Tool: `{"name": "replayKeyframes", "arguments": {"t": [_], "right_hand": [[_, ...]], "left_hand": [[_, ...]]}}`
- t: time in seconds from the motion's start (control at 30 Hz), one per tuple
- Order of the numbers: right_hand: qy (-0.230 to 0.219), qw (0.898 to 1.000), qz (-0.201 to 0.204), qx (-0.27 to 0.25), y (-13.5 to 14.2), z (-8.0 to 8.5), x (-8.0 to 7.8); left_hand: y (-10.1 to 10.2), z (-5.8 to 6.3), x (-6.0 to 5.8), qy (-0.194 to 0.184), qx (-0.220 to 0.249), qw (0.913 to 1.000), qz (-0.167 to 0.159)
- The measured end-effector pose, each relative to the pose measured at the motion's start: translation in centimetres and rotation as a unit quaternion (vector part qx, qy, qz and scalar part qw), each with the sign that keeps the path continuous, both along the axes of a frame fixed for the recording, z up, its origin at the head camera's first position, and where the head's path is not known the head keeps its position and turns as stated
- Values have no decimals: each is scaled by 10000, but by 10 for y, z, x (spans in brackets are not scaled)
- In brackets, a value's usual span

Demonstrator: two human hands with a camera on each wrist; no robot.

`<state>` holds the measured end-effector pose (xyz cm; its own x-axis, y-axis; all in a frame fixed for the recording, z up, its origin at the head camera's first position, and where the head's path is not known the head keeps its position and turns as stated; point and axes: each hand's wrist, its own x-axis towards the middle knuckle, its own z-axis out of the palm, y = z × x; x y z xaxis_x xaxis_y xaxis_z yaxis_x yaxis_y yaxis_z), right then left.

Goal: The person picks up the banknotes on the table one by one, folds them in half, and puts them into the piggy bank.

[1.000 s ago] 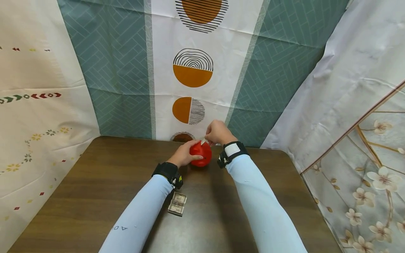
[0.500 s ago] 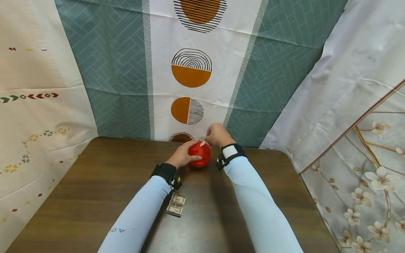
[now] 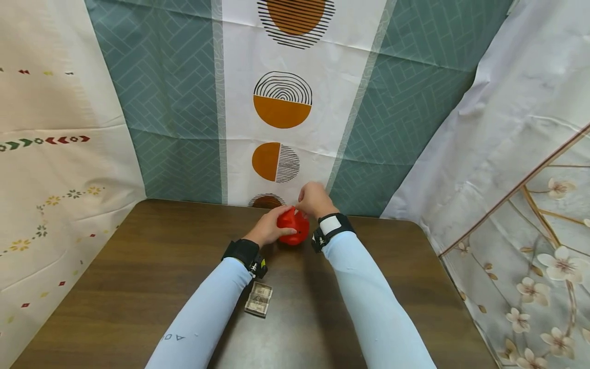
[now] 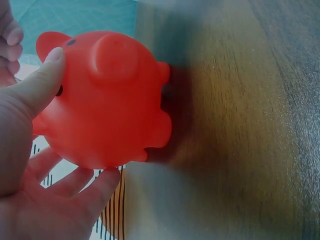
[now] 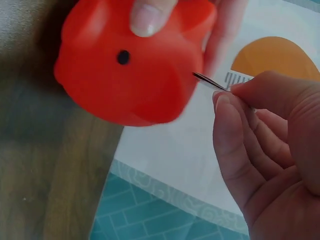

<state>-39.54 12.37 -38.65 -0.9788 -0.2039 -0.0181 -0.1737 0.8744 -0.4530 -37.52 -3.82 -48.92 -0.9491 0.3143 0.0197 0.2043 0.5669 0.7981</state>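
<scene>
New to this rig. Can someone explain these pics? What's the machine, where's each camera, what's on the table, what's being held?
There's no robot here: it's a person working with two bare hands, in pale blue sleeves. The wide picture comes from a camera worn on the head, looking forward and down. The two close-ups come from wrist cameras, one per hand, so the table looks turned sideways in them.

The left hand grips a red piggy bank, thumb near one eye. The right hand pinches a thin strip, seen nearly edge-on, with its tip at the pig's back; it may be a folded banknote, but I can't tell for sure.

On the table, beside the left forearm, lies a small wad of what look like banknotes.
</scene>
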Motion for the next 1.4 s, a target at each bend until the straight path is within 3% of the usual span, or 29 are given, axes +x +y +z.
{"name": "replayKeyframes", "arguments": {"t": [0.37, 0.6, 0.77, 0.93, 1.1, 1.17, 1.23, 1.3, 1.4], "right_hand": [[800, 9966, 137, 163, -3, -34, -6], [1038, 9945, 27, -93, -1, -50, -2], [1463, 9889, 239, -93, 2, -64, 3], [2434, 9672, 600, 403, 8, -84, 11], [3573, 9220, 1113, 994, 18, -100, 20], [3867, 9044, 1234, 1317, 21, -104, 22], [3976, 8932, 1265, 1674, 22, -107, 25], [3872, 8928, 1237, 1941, 23, -107, 27], [3481, 9093, 1151, 1968, 21, -105, 29]], "left_hand": [[0, 1, 1, 158, 52, 9999, -40], [0, -2, 0, 281, 114, 9995, -90], [-2, -2, 0, 345, 47, 9993, -100], [-1, -1, -1, 390, -96, 9991, -134], [0, -2, -1, 529, -237, 9981, -193], [0, -2, 0, 547, -274, 9979, -195], [0, -1, 1, 542, -318, 9978, -192], [-1, -1, 2, 581, -385, 9973, -223], [-2, -3, 2, 592, -495, 9964, -363]]}}
